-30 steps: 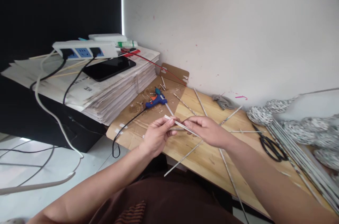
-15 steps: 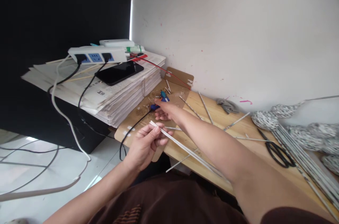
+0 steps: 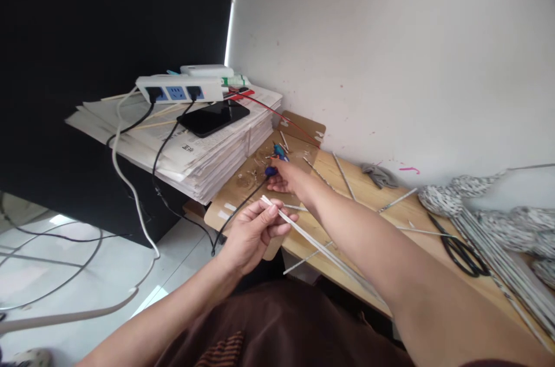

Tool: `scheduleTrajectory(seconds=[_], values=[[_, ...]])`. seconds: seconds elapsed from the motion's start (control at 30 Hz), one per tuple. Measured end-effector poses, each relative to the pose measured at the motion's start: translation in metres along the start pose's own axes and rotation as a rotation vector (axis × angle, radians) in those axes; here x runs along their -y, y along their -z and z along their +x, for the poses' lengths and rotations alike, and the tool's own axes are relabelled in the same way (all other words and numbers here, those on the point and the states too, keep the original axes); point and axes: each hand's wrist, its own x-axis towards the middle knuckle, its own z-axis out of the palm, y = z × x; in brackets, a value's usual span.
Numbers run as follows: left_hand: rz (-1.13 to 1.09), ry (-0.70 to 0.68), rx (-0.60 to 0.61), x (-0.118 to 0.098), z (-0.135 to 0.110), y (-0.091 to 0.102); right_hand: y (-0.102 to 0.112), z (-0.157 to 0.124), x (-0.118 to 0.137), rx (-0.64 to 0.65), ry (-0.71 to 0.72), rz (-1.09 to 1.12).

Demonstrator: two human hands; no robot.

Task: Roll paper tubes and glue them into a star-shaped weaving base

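Observation:
My left hand (image 3: 259, 229) is closed, pinching thin white rolled-paper sticks (image 3: 299, 228) between thumb and fingers. Their near ends poke out just past the thumb; the rest slants down to the right under my right forearm. Beyond it, my right hand (image 3: 282, 176) is closed around the handle of a blue hot glue gun (image 3: 280, 152). The gun is low over a sheet of cardboard (image 3: 236, 191) marked with glue scraps, and my hand covers part of it. A black cord runs from the handle toward the table's near edge.
A stack of newspapers (image 3: 225, 167) carries a power strip (image 3: 177, 89) and a black phone (image 3: 214, 117). More paper sticks (image 3: 343, 175) lie on the wooden table, some under my right arm. At right are black scissors (image 3: 466, 254), bundled sticks (image 3: 498, 263) and woven paper pieces (image 3: 437, 196).
The view has turned slightly left, so everything sits farther right in the picture. My right hand has closed more fully on the glue gun's handle. My left hand keeps its pinch on the sticks.

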Motion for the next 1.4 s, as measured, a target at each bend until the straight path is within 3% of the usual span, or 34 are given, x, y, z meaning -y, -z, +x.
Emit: scheduleTrajectory(seconds=[0.17, 0.33, 0.43, 0.57, 0.73, 0.97, 1.17, 1.4], values=[[-0.050, -0.032, -0.027, -0.018, 0.002, 0.000, 0.018, -0.024, 0.003, 0.040, 0.150, 0.197], [-0.060, -0.085, -0.108, -0.031, 0.012, 0.003, 0.040, -0.040, -0.003, -0.058, 0.331, 0.284], [-0.055, -0.122, -0.164, -0.036, 0.021, 0.006, 0.056, -0.055, -0.007, -0.080, 0.486, 0.322], [-0.022, -0.118, -0.177, -0.045, 0.030, 0.004, 0.068, -0.089, -0.011, -0.007, 0.731, 0.332], [-0.012, -0.074, -0.105, -0.055, 0.035, -0.009, 0.072, -0.133, -0.021, 0.143, 0.677, 0.231], [-0.016, 0.021, 0.020, -0.050, 0.028, -0.034, 0.084, -0.166, -0.033, 0.186, 0.665, -0.042], [-0.032, 0.018, 0.086, -0.040, 0.024, -0.042, 0.089, -0.190, -0.040, 0.013, 0.700, -0.274], [-0.040, -0.003, 0.098, -0.036, 0.025, -0.044, 0.083, -0.202, -0.042, -0.135, 0.871, -0.544]])
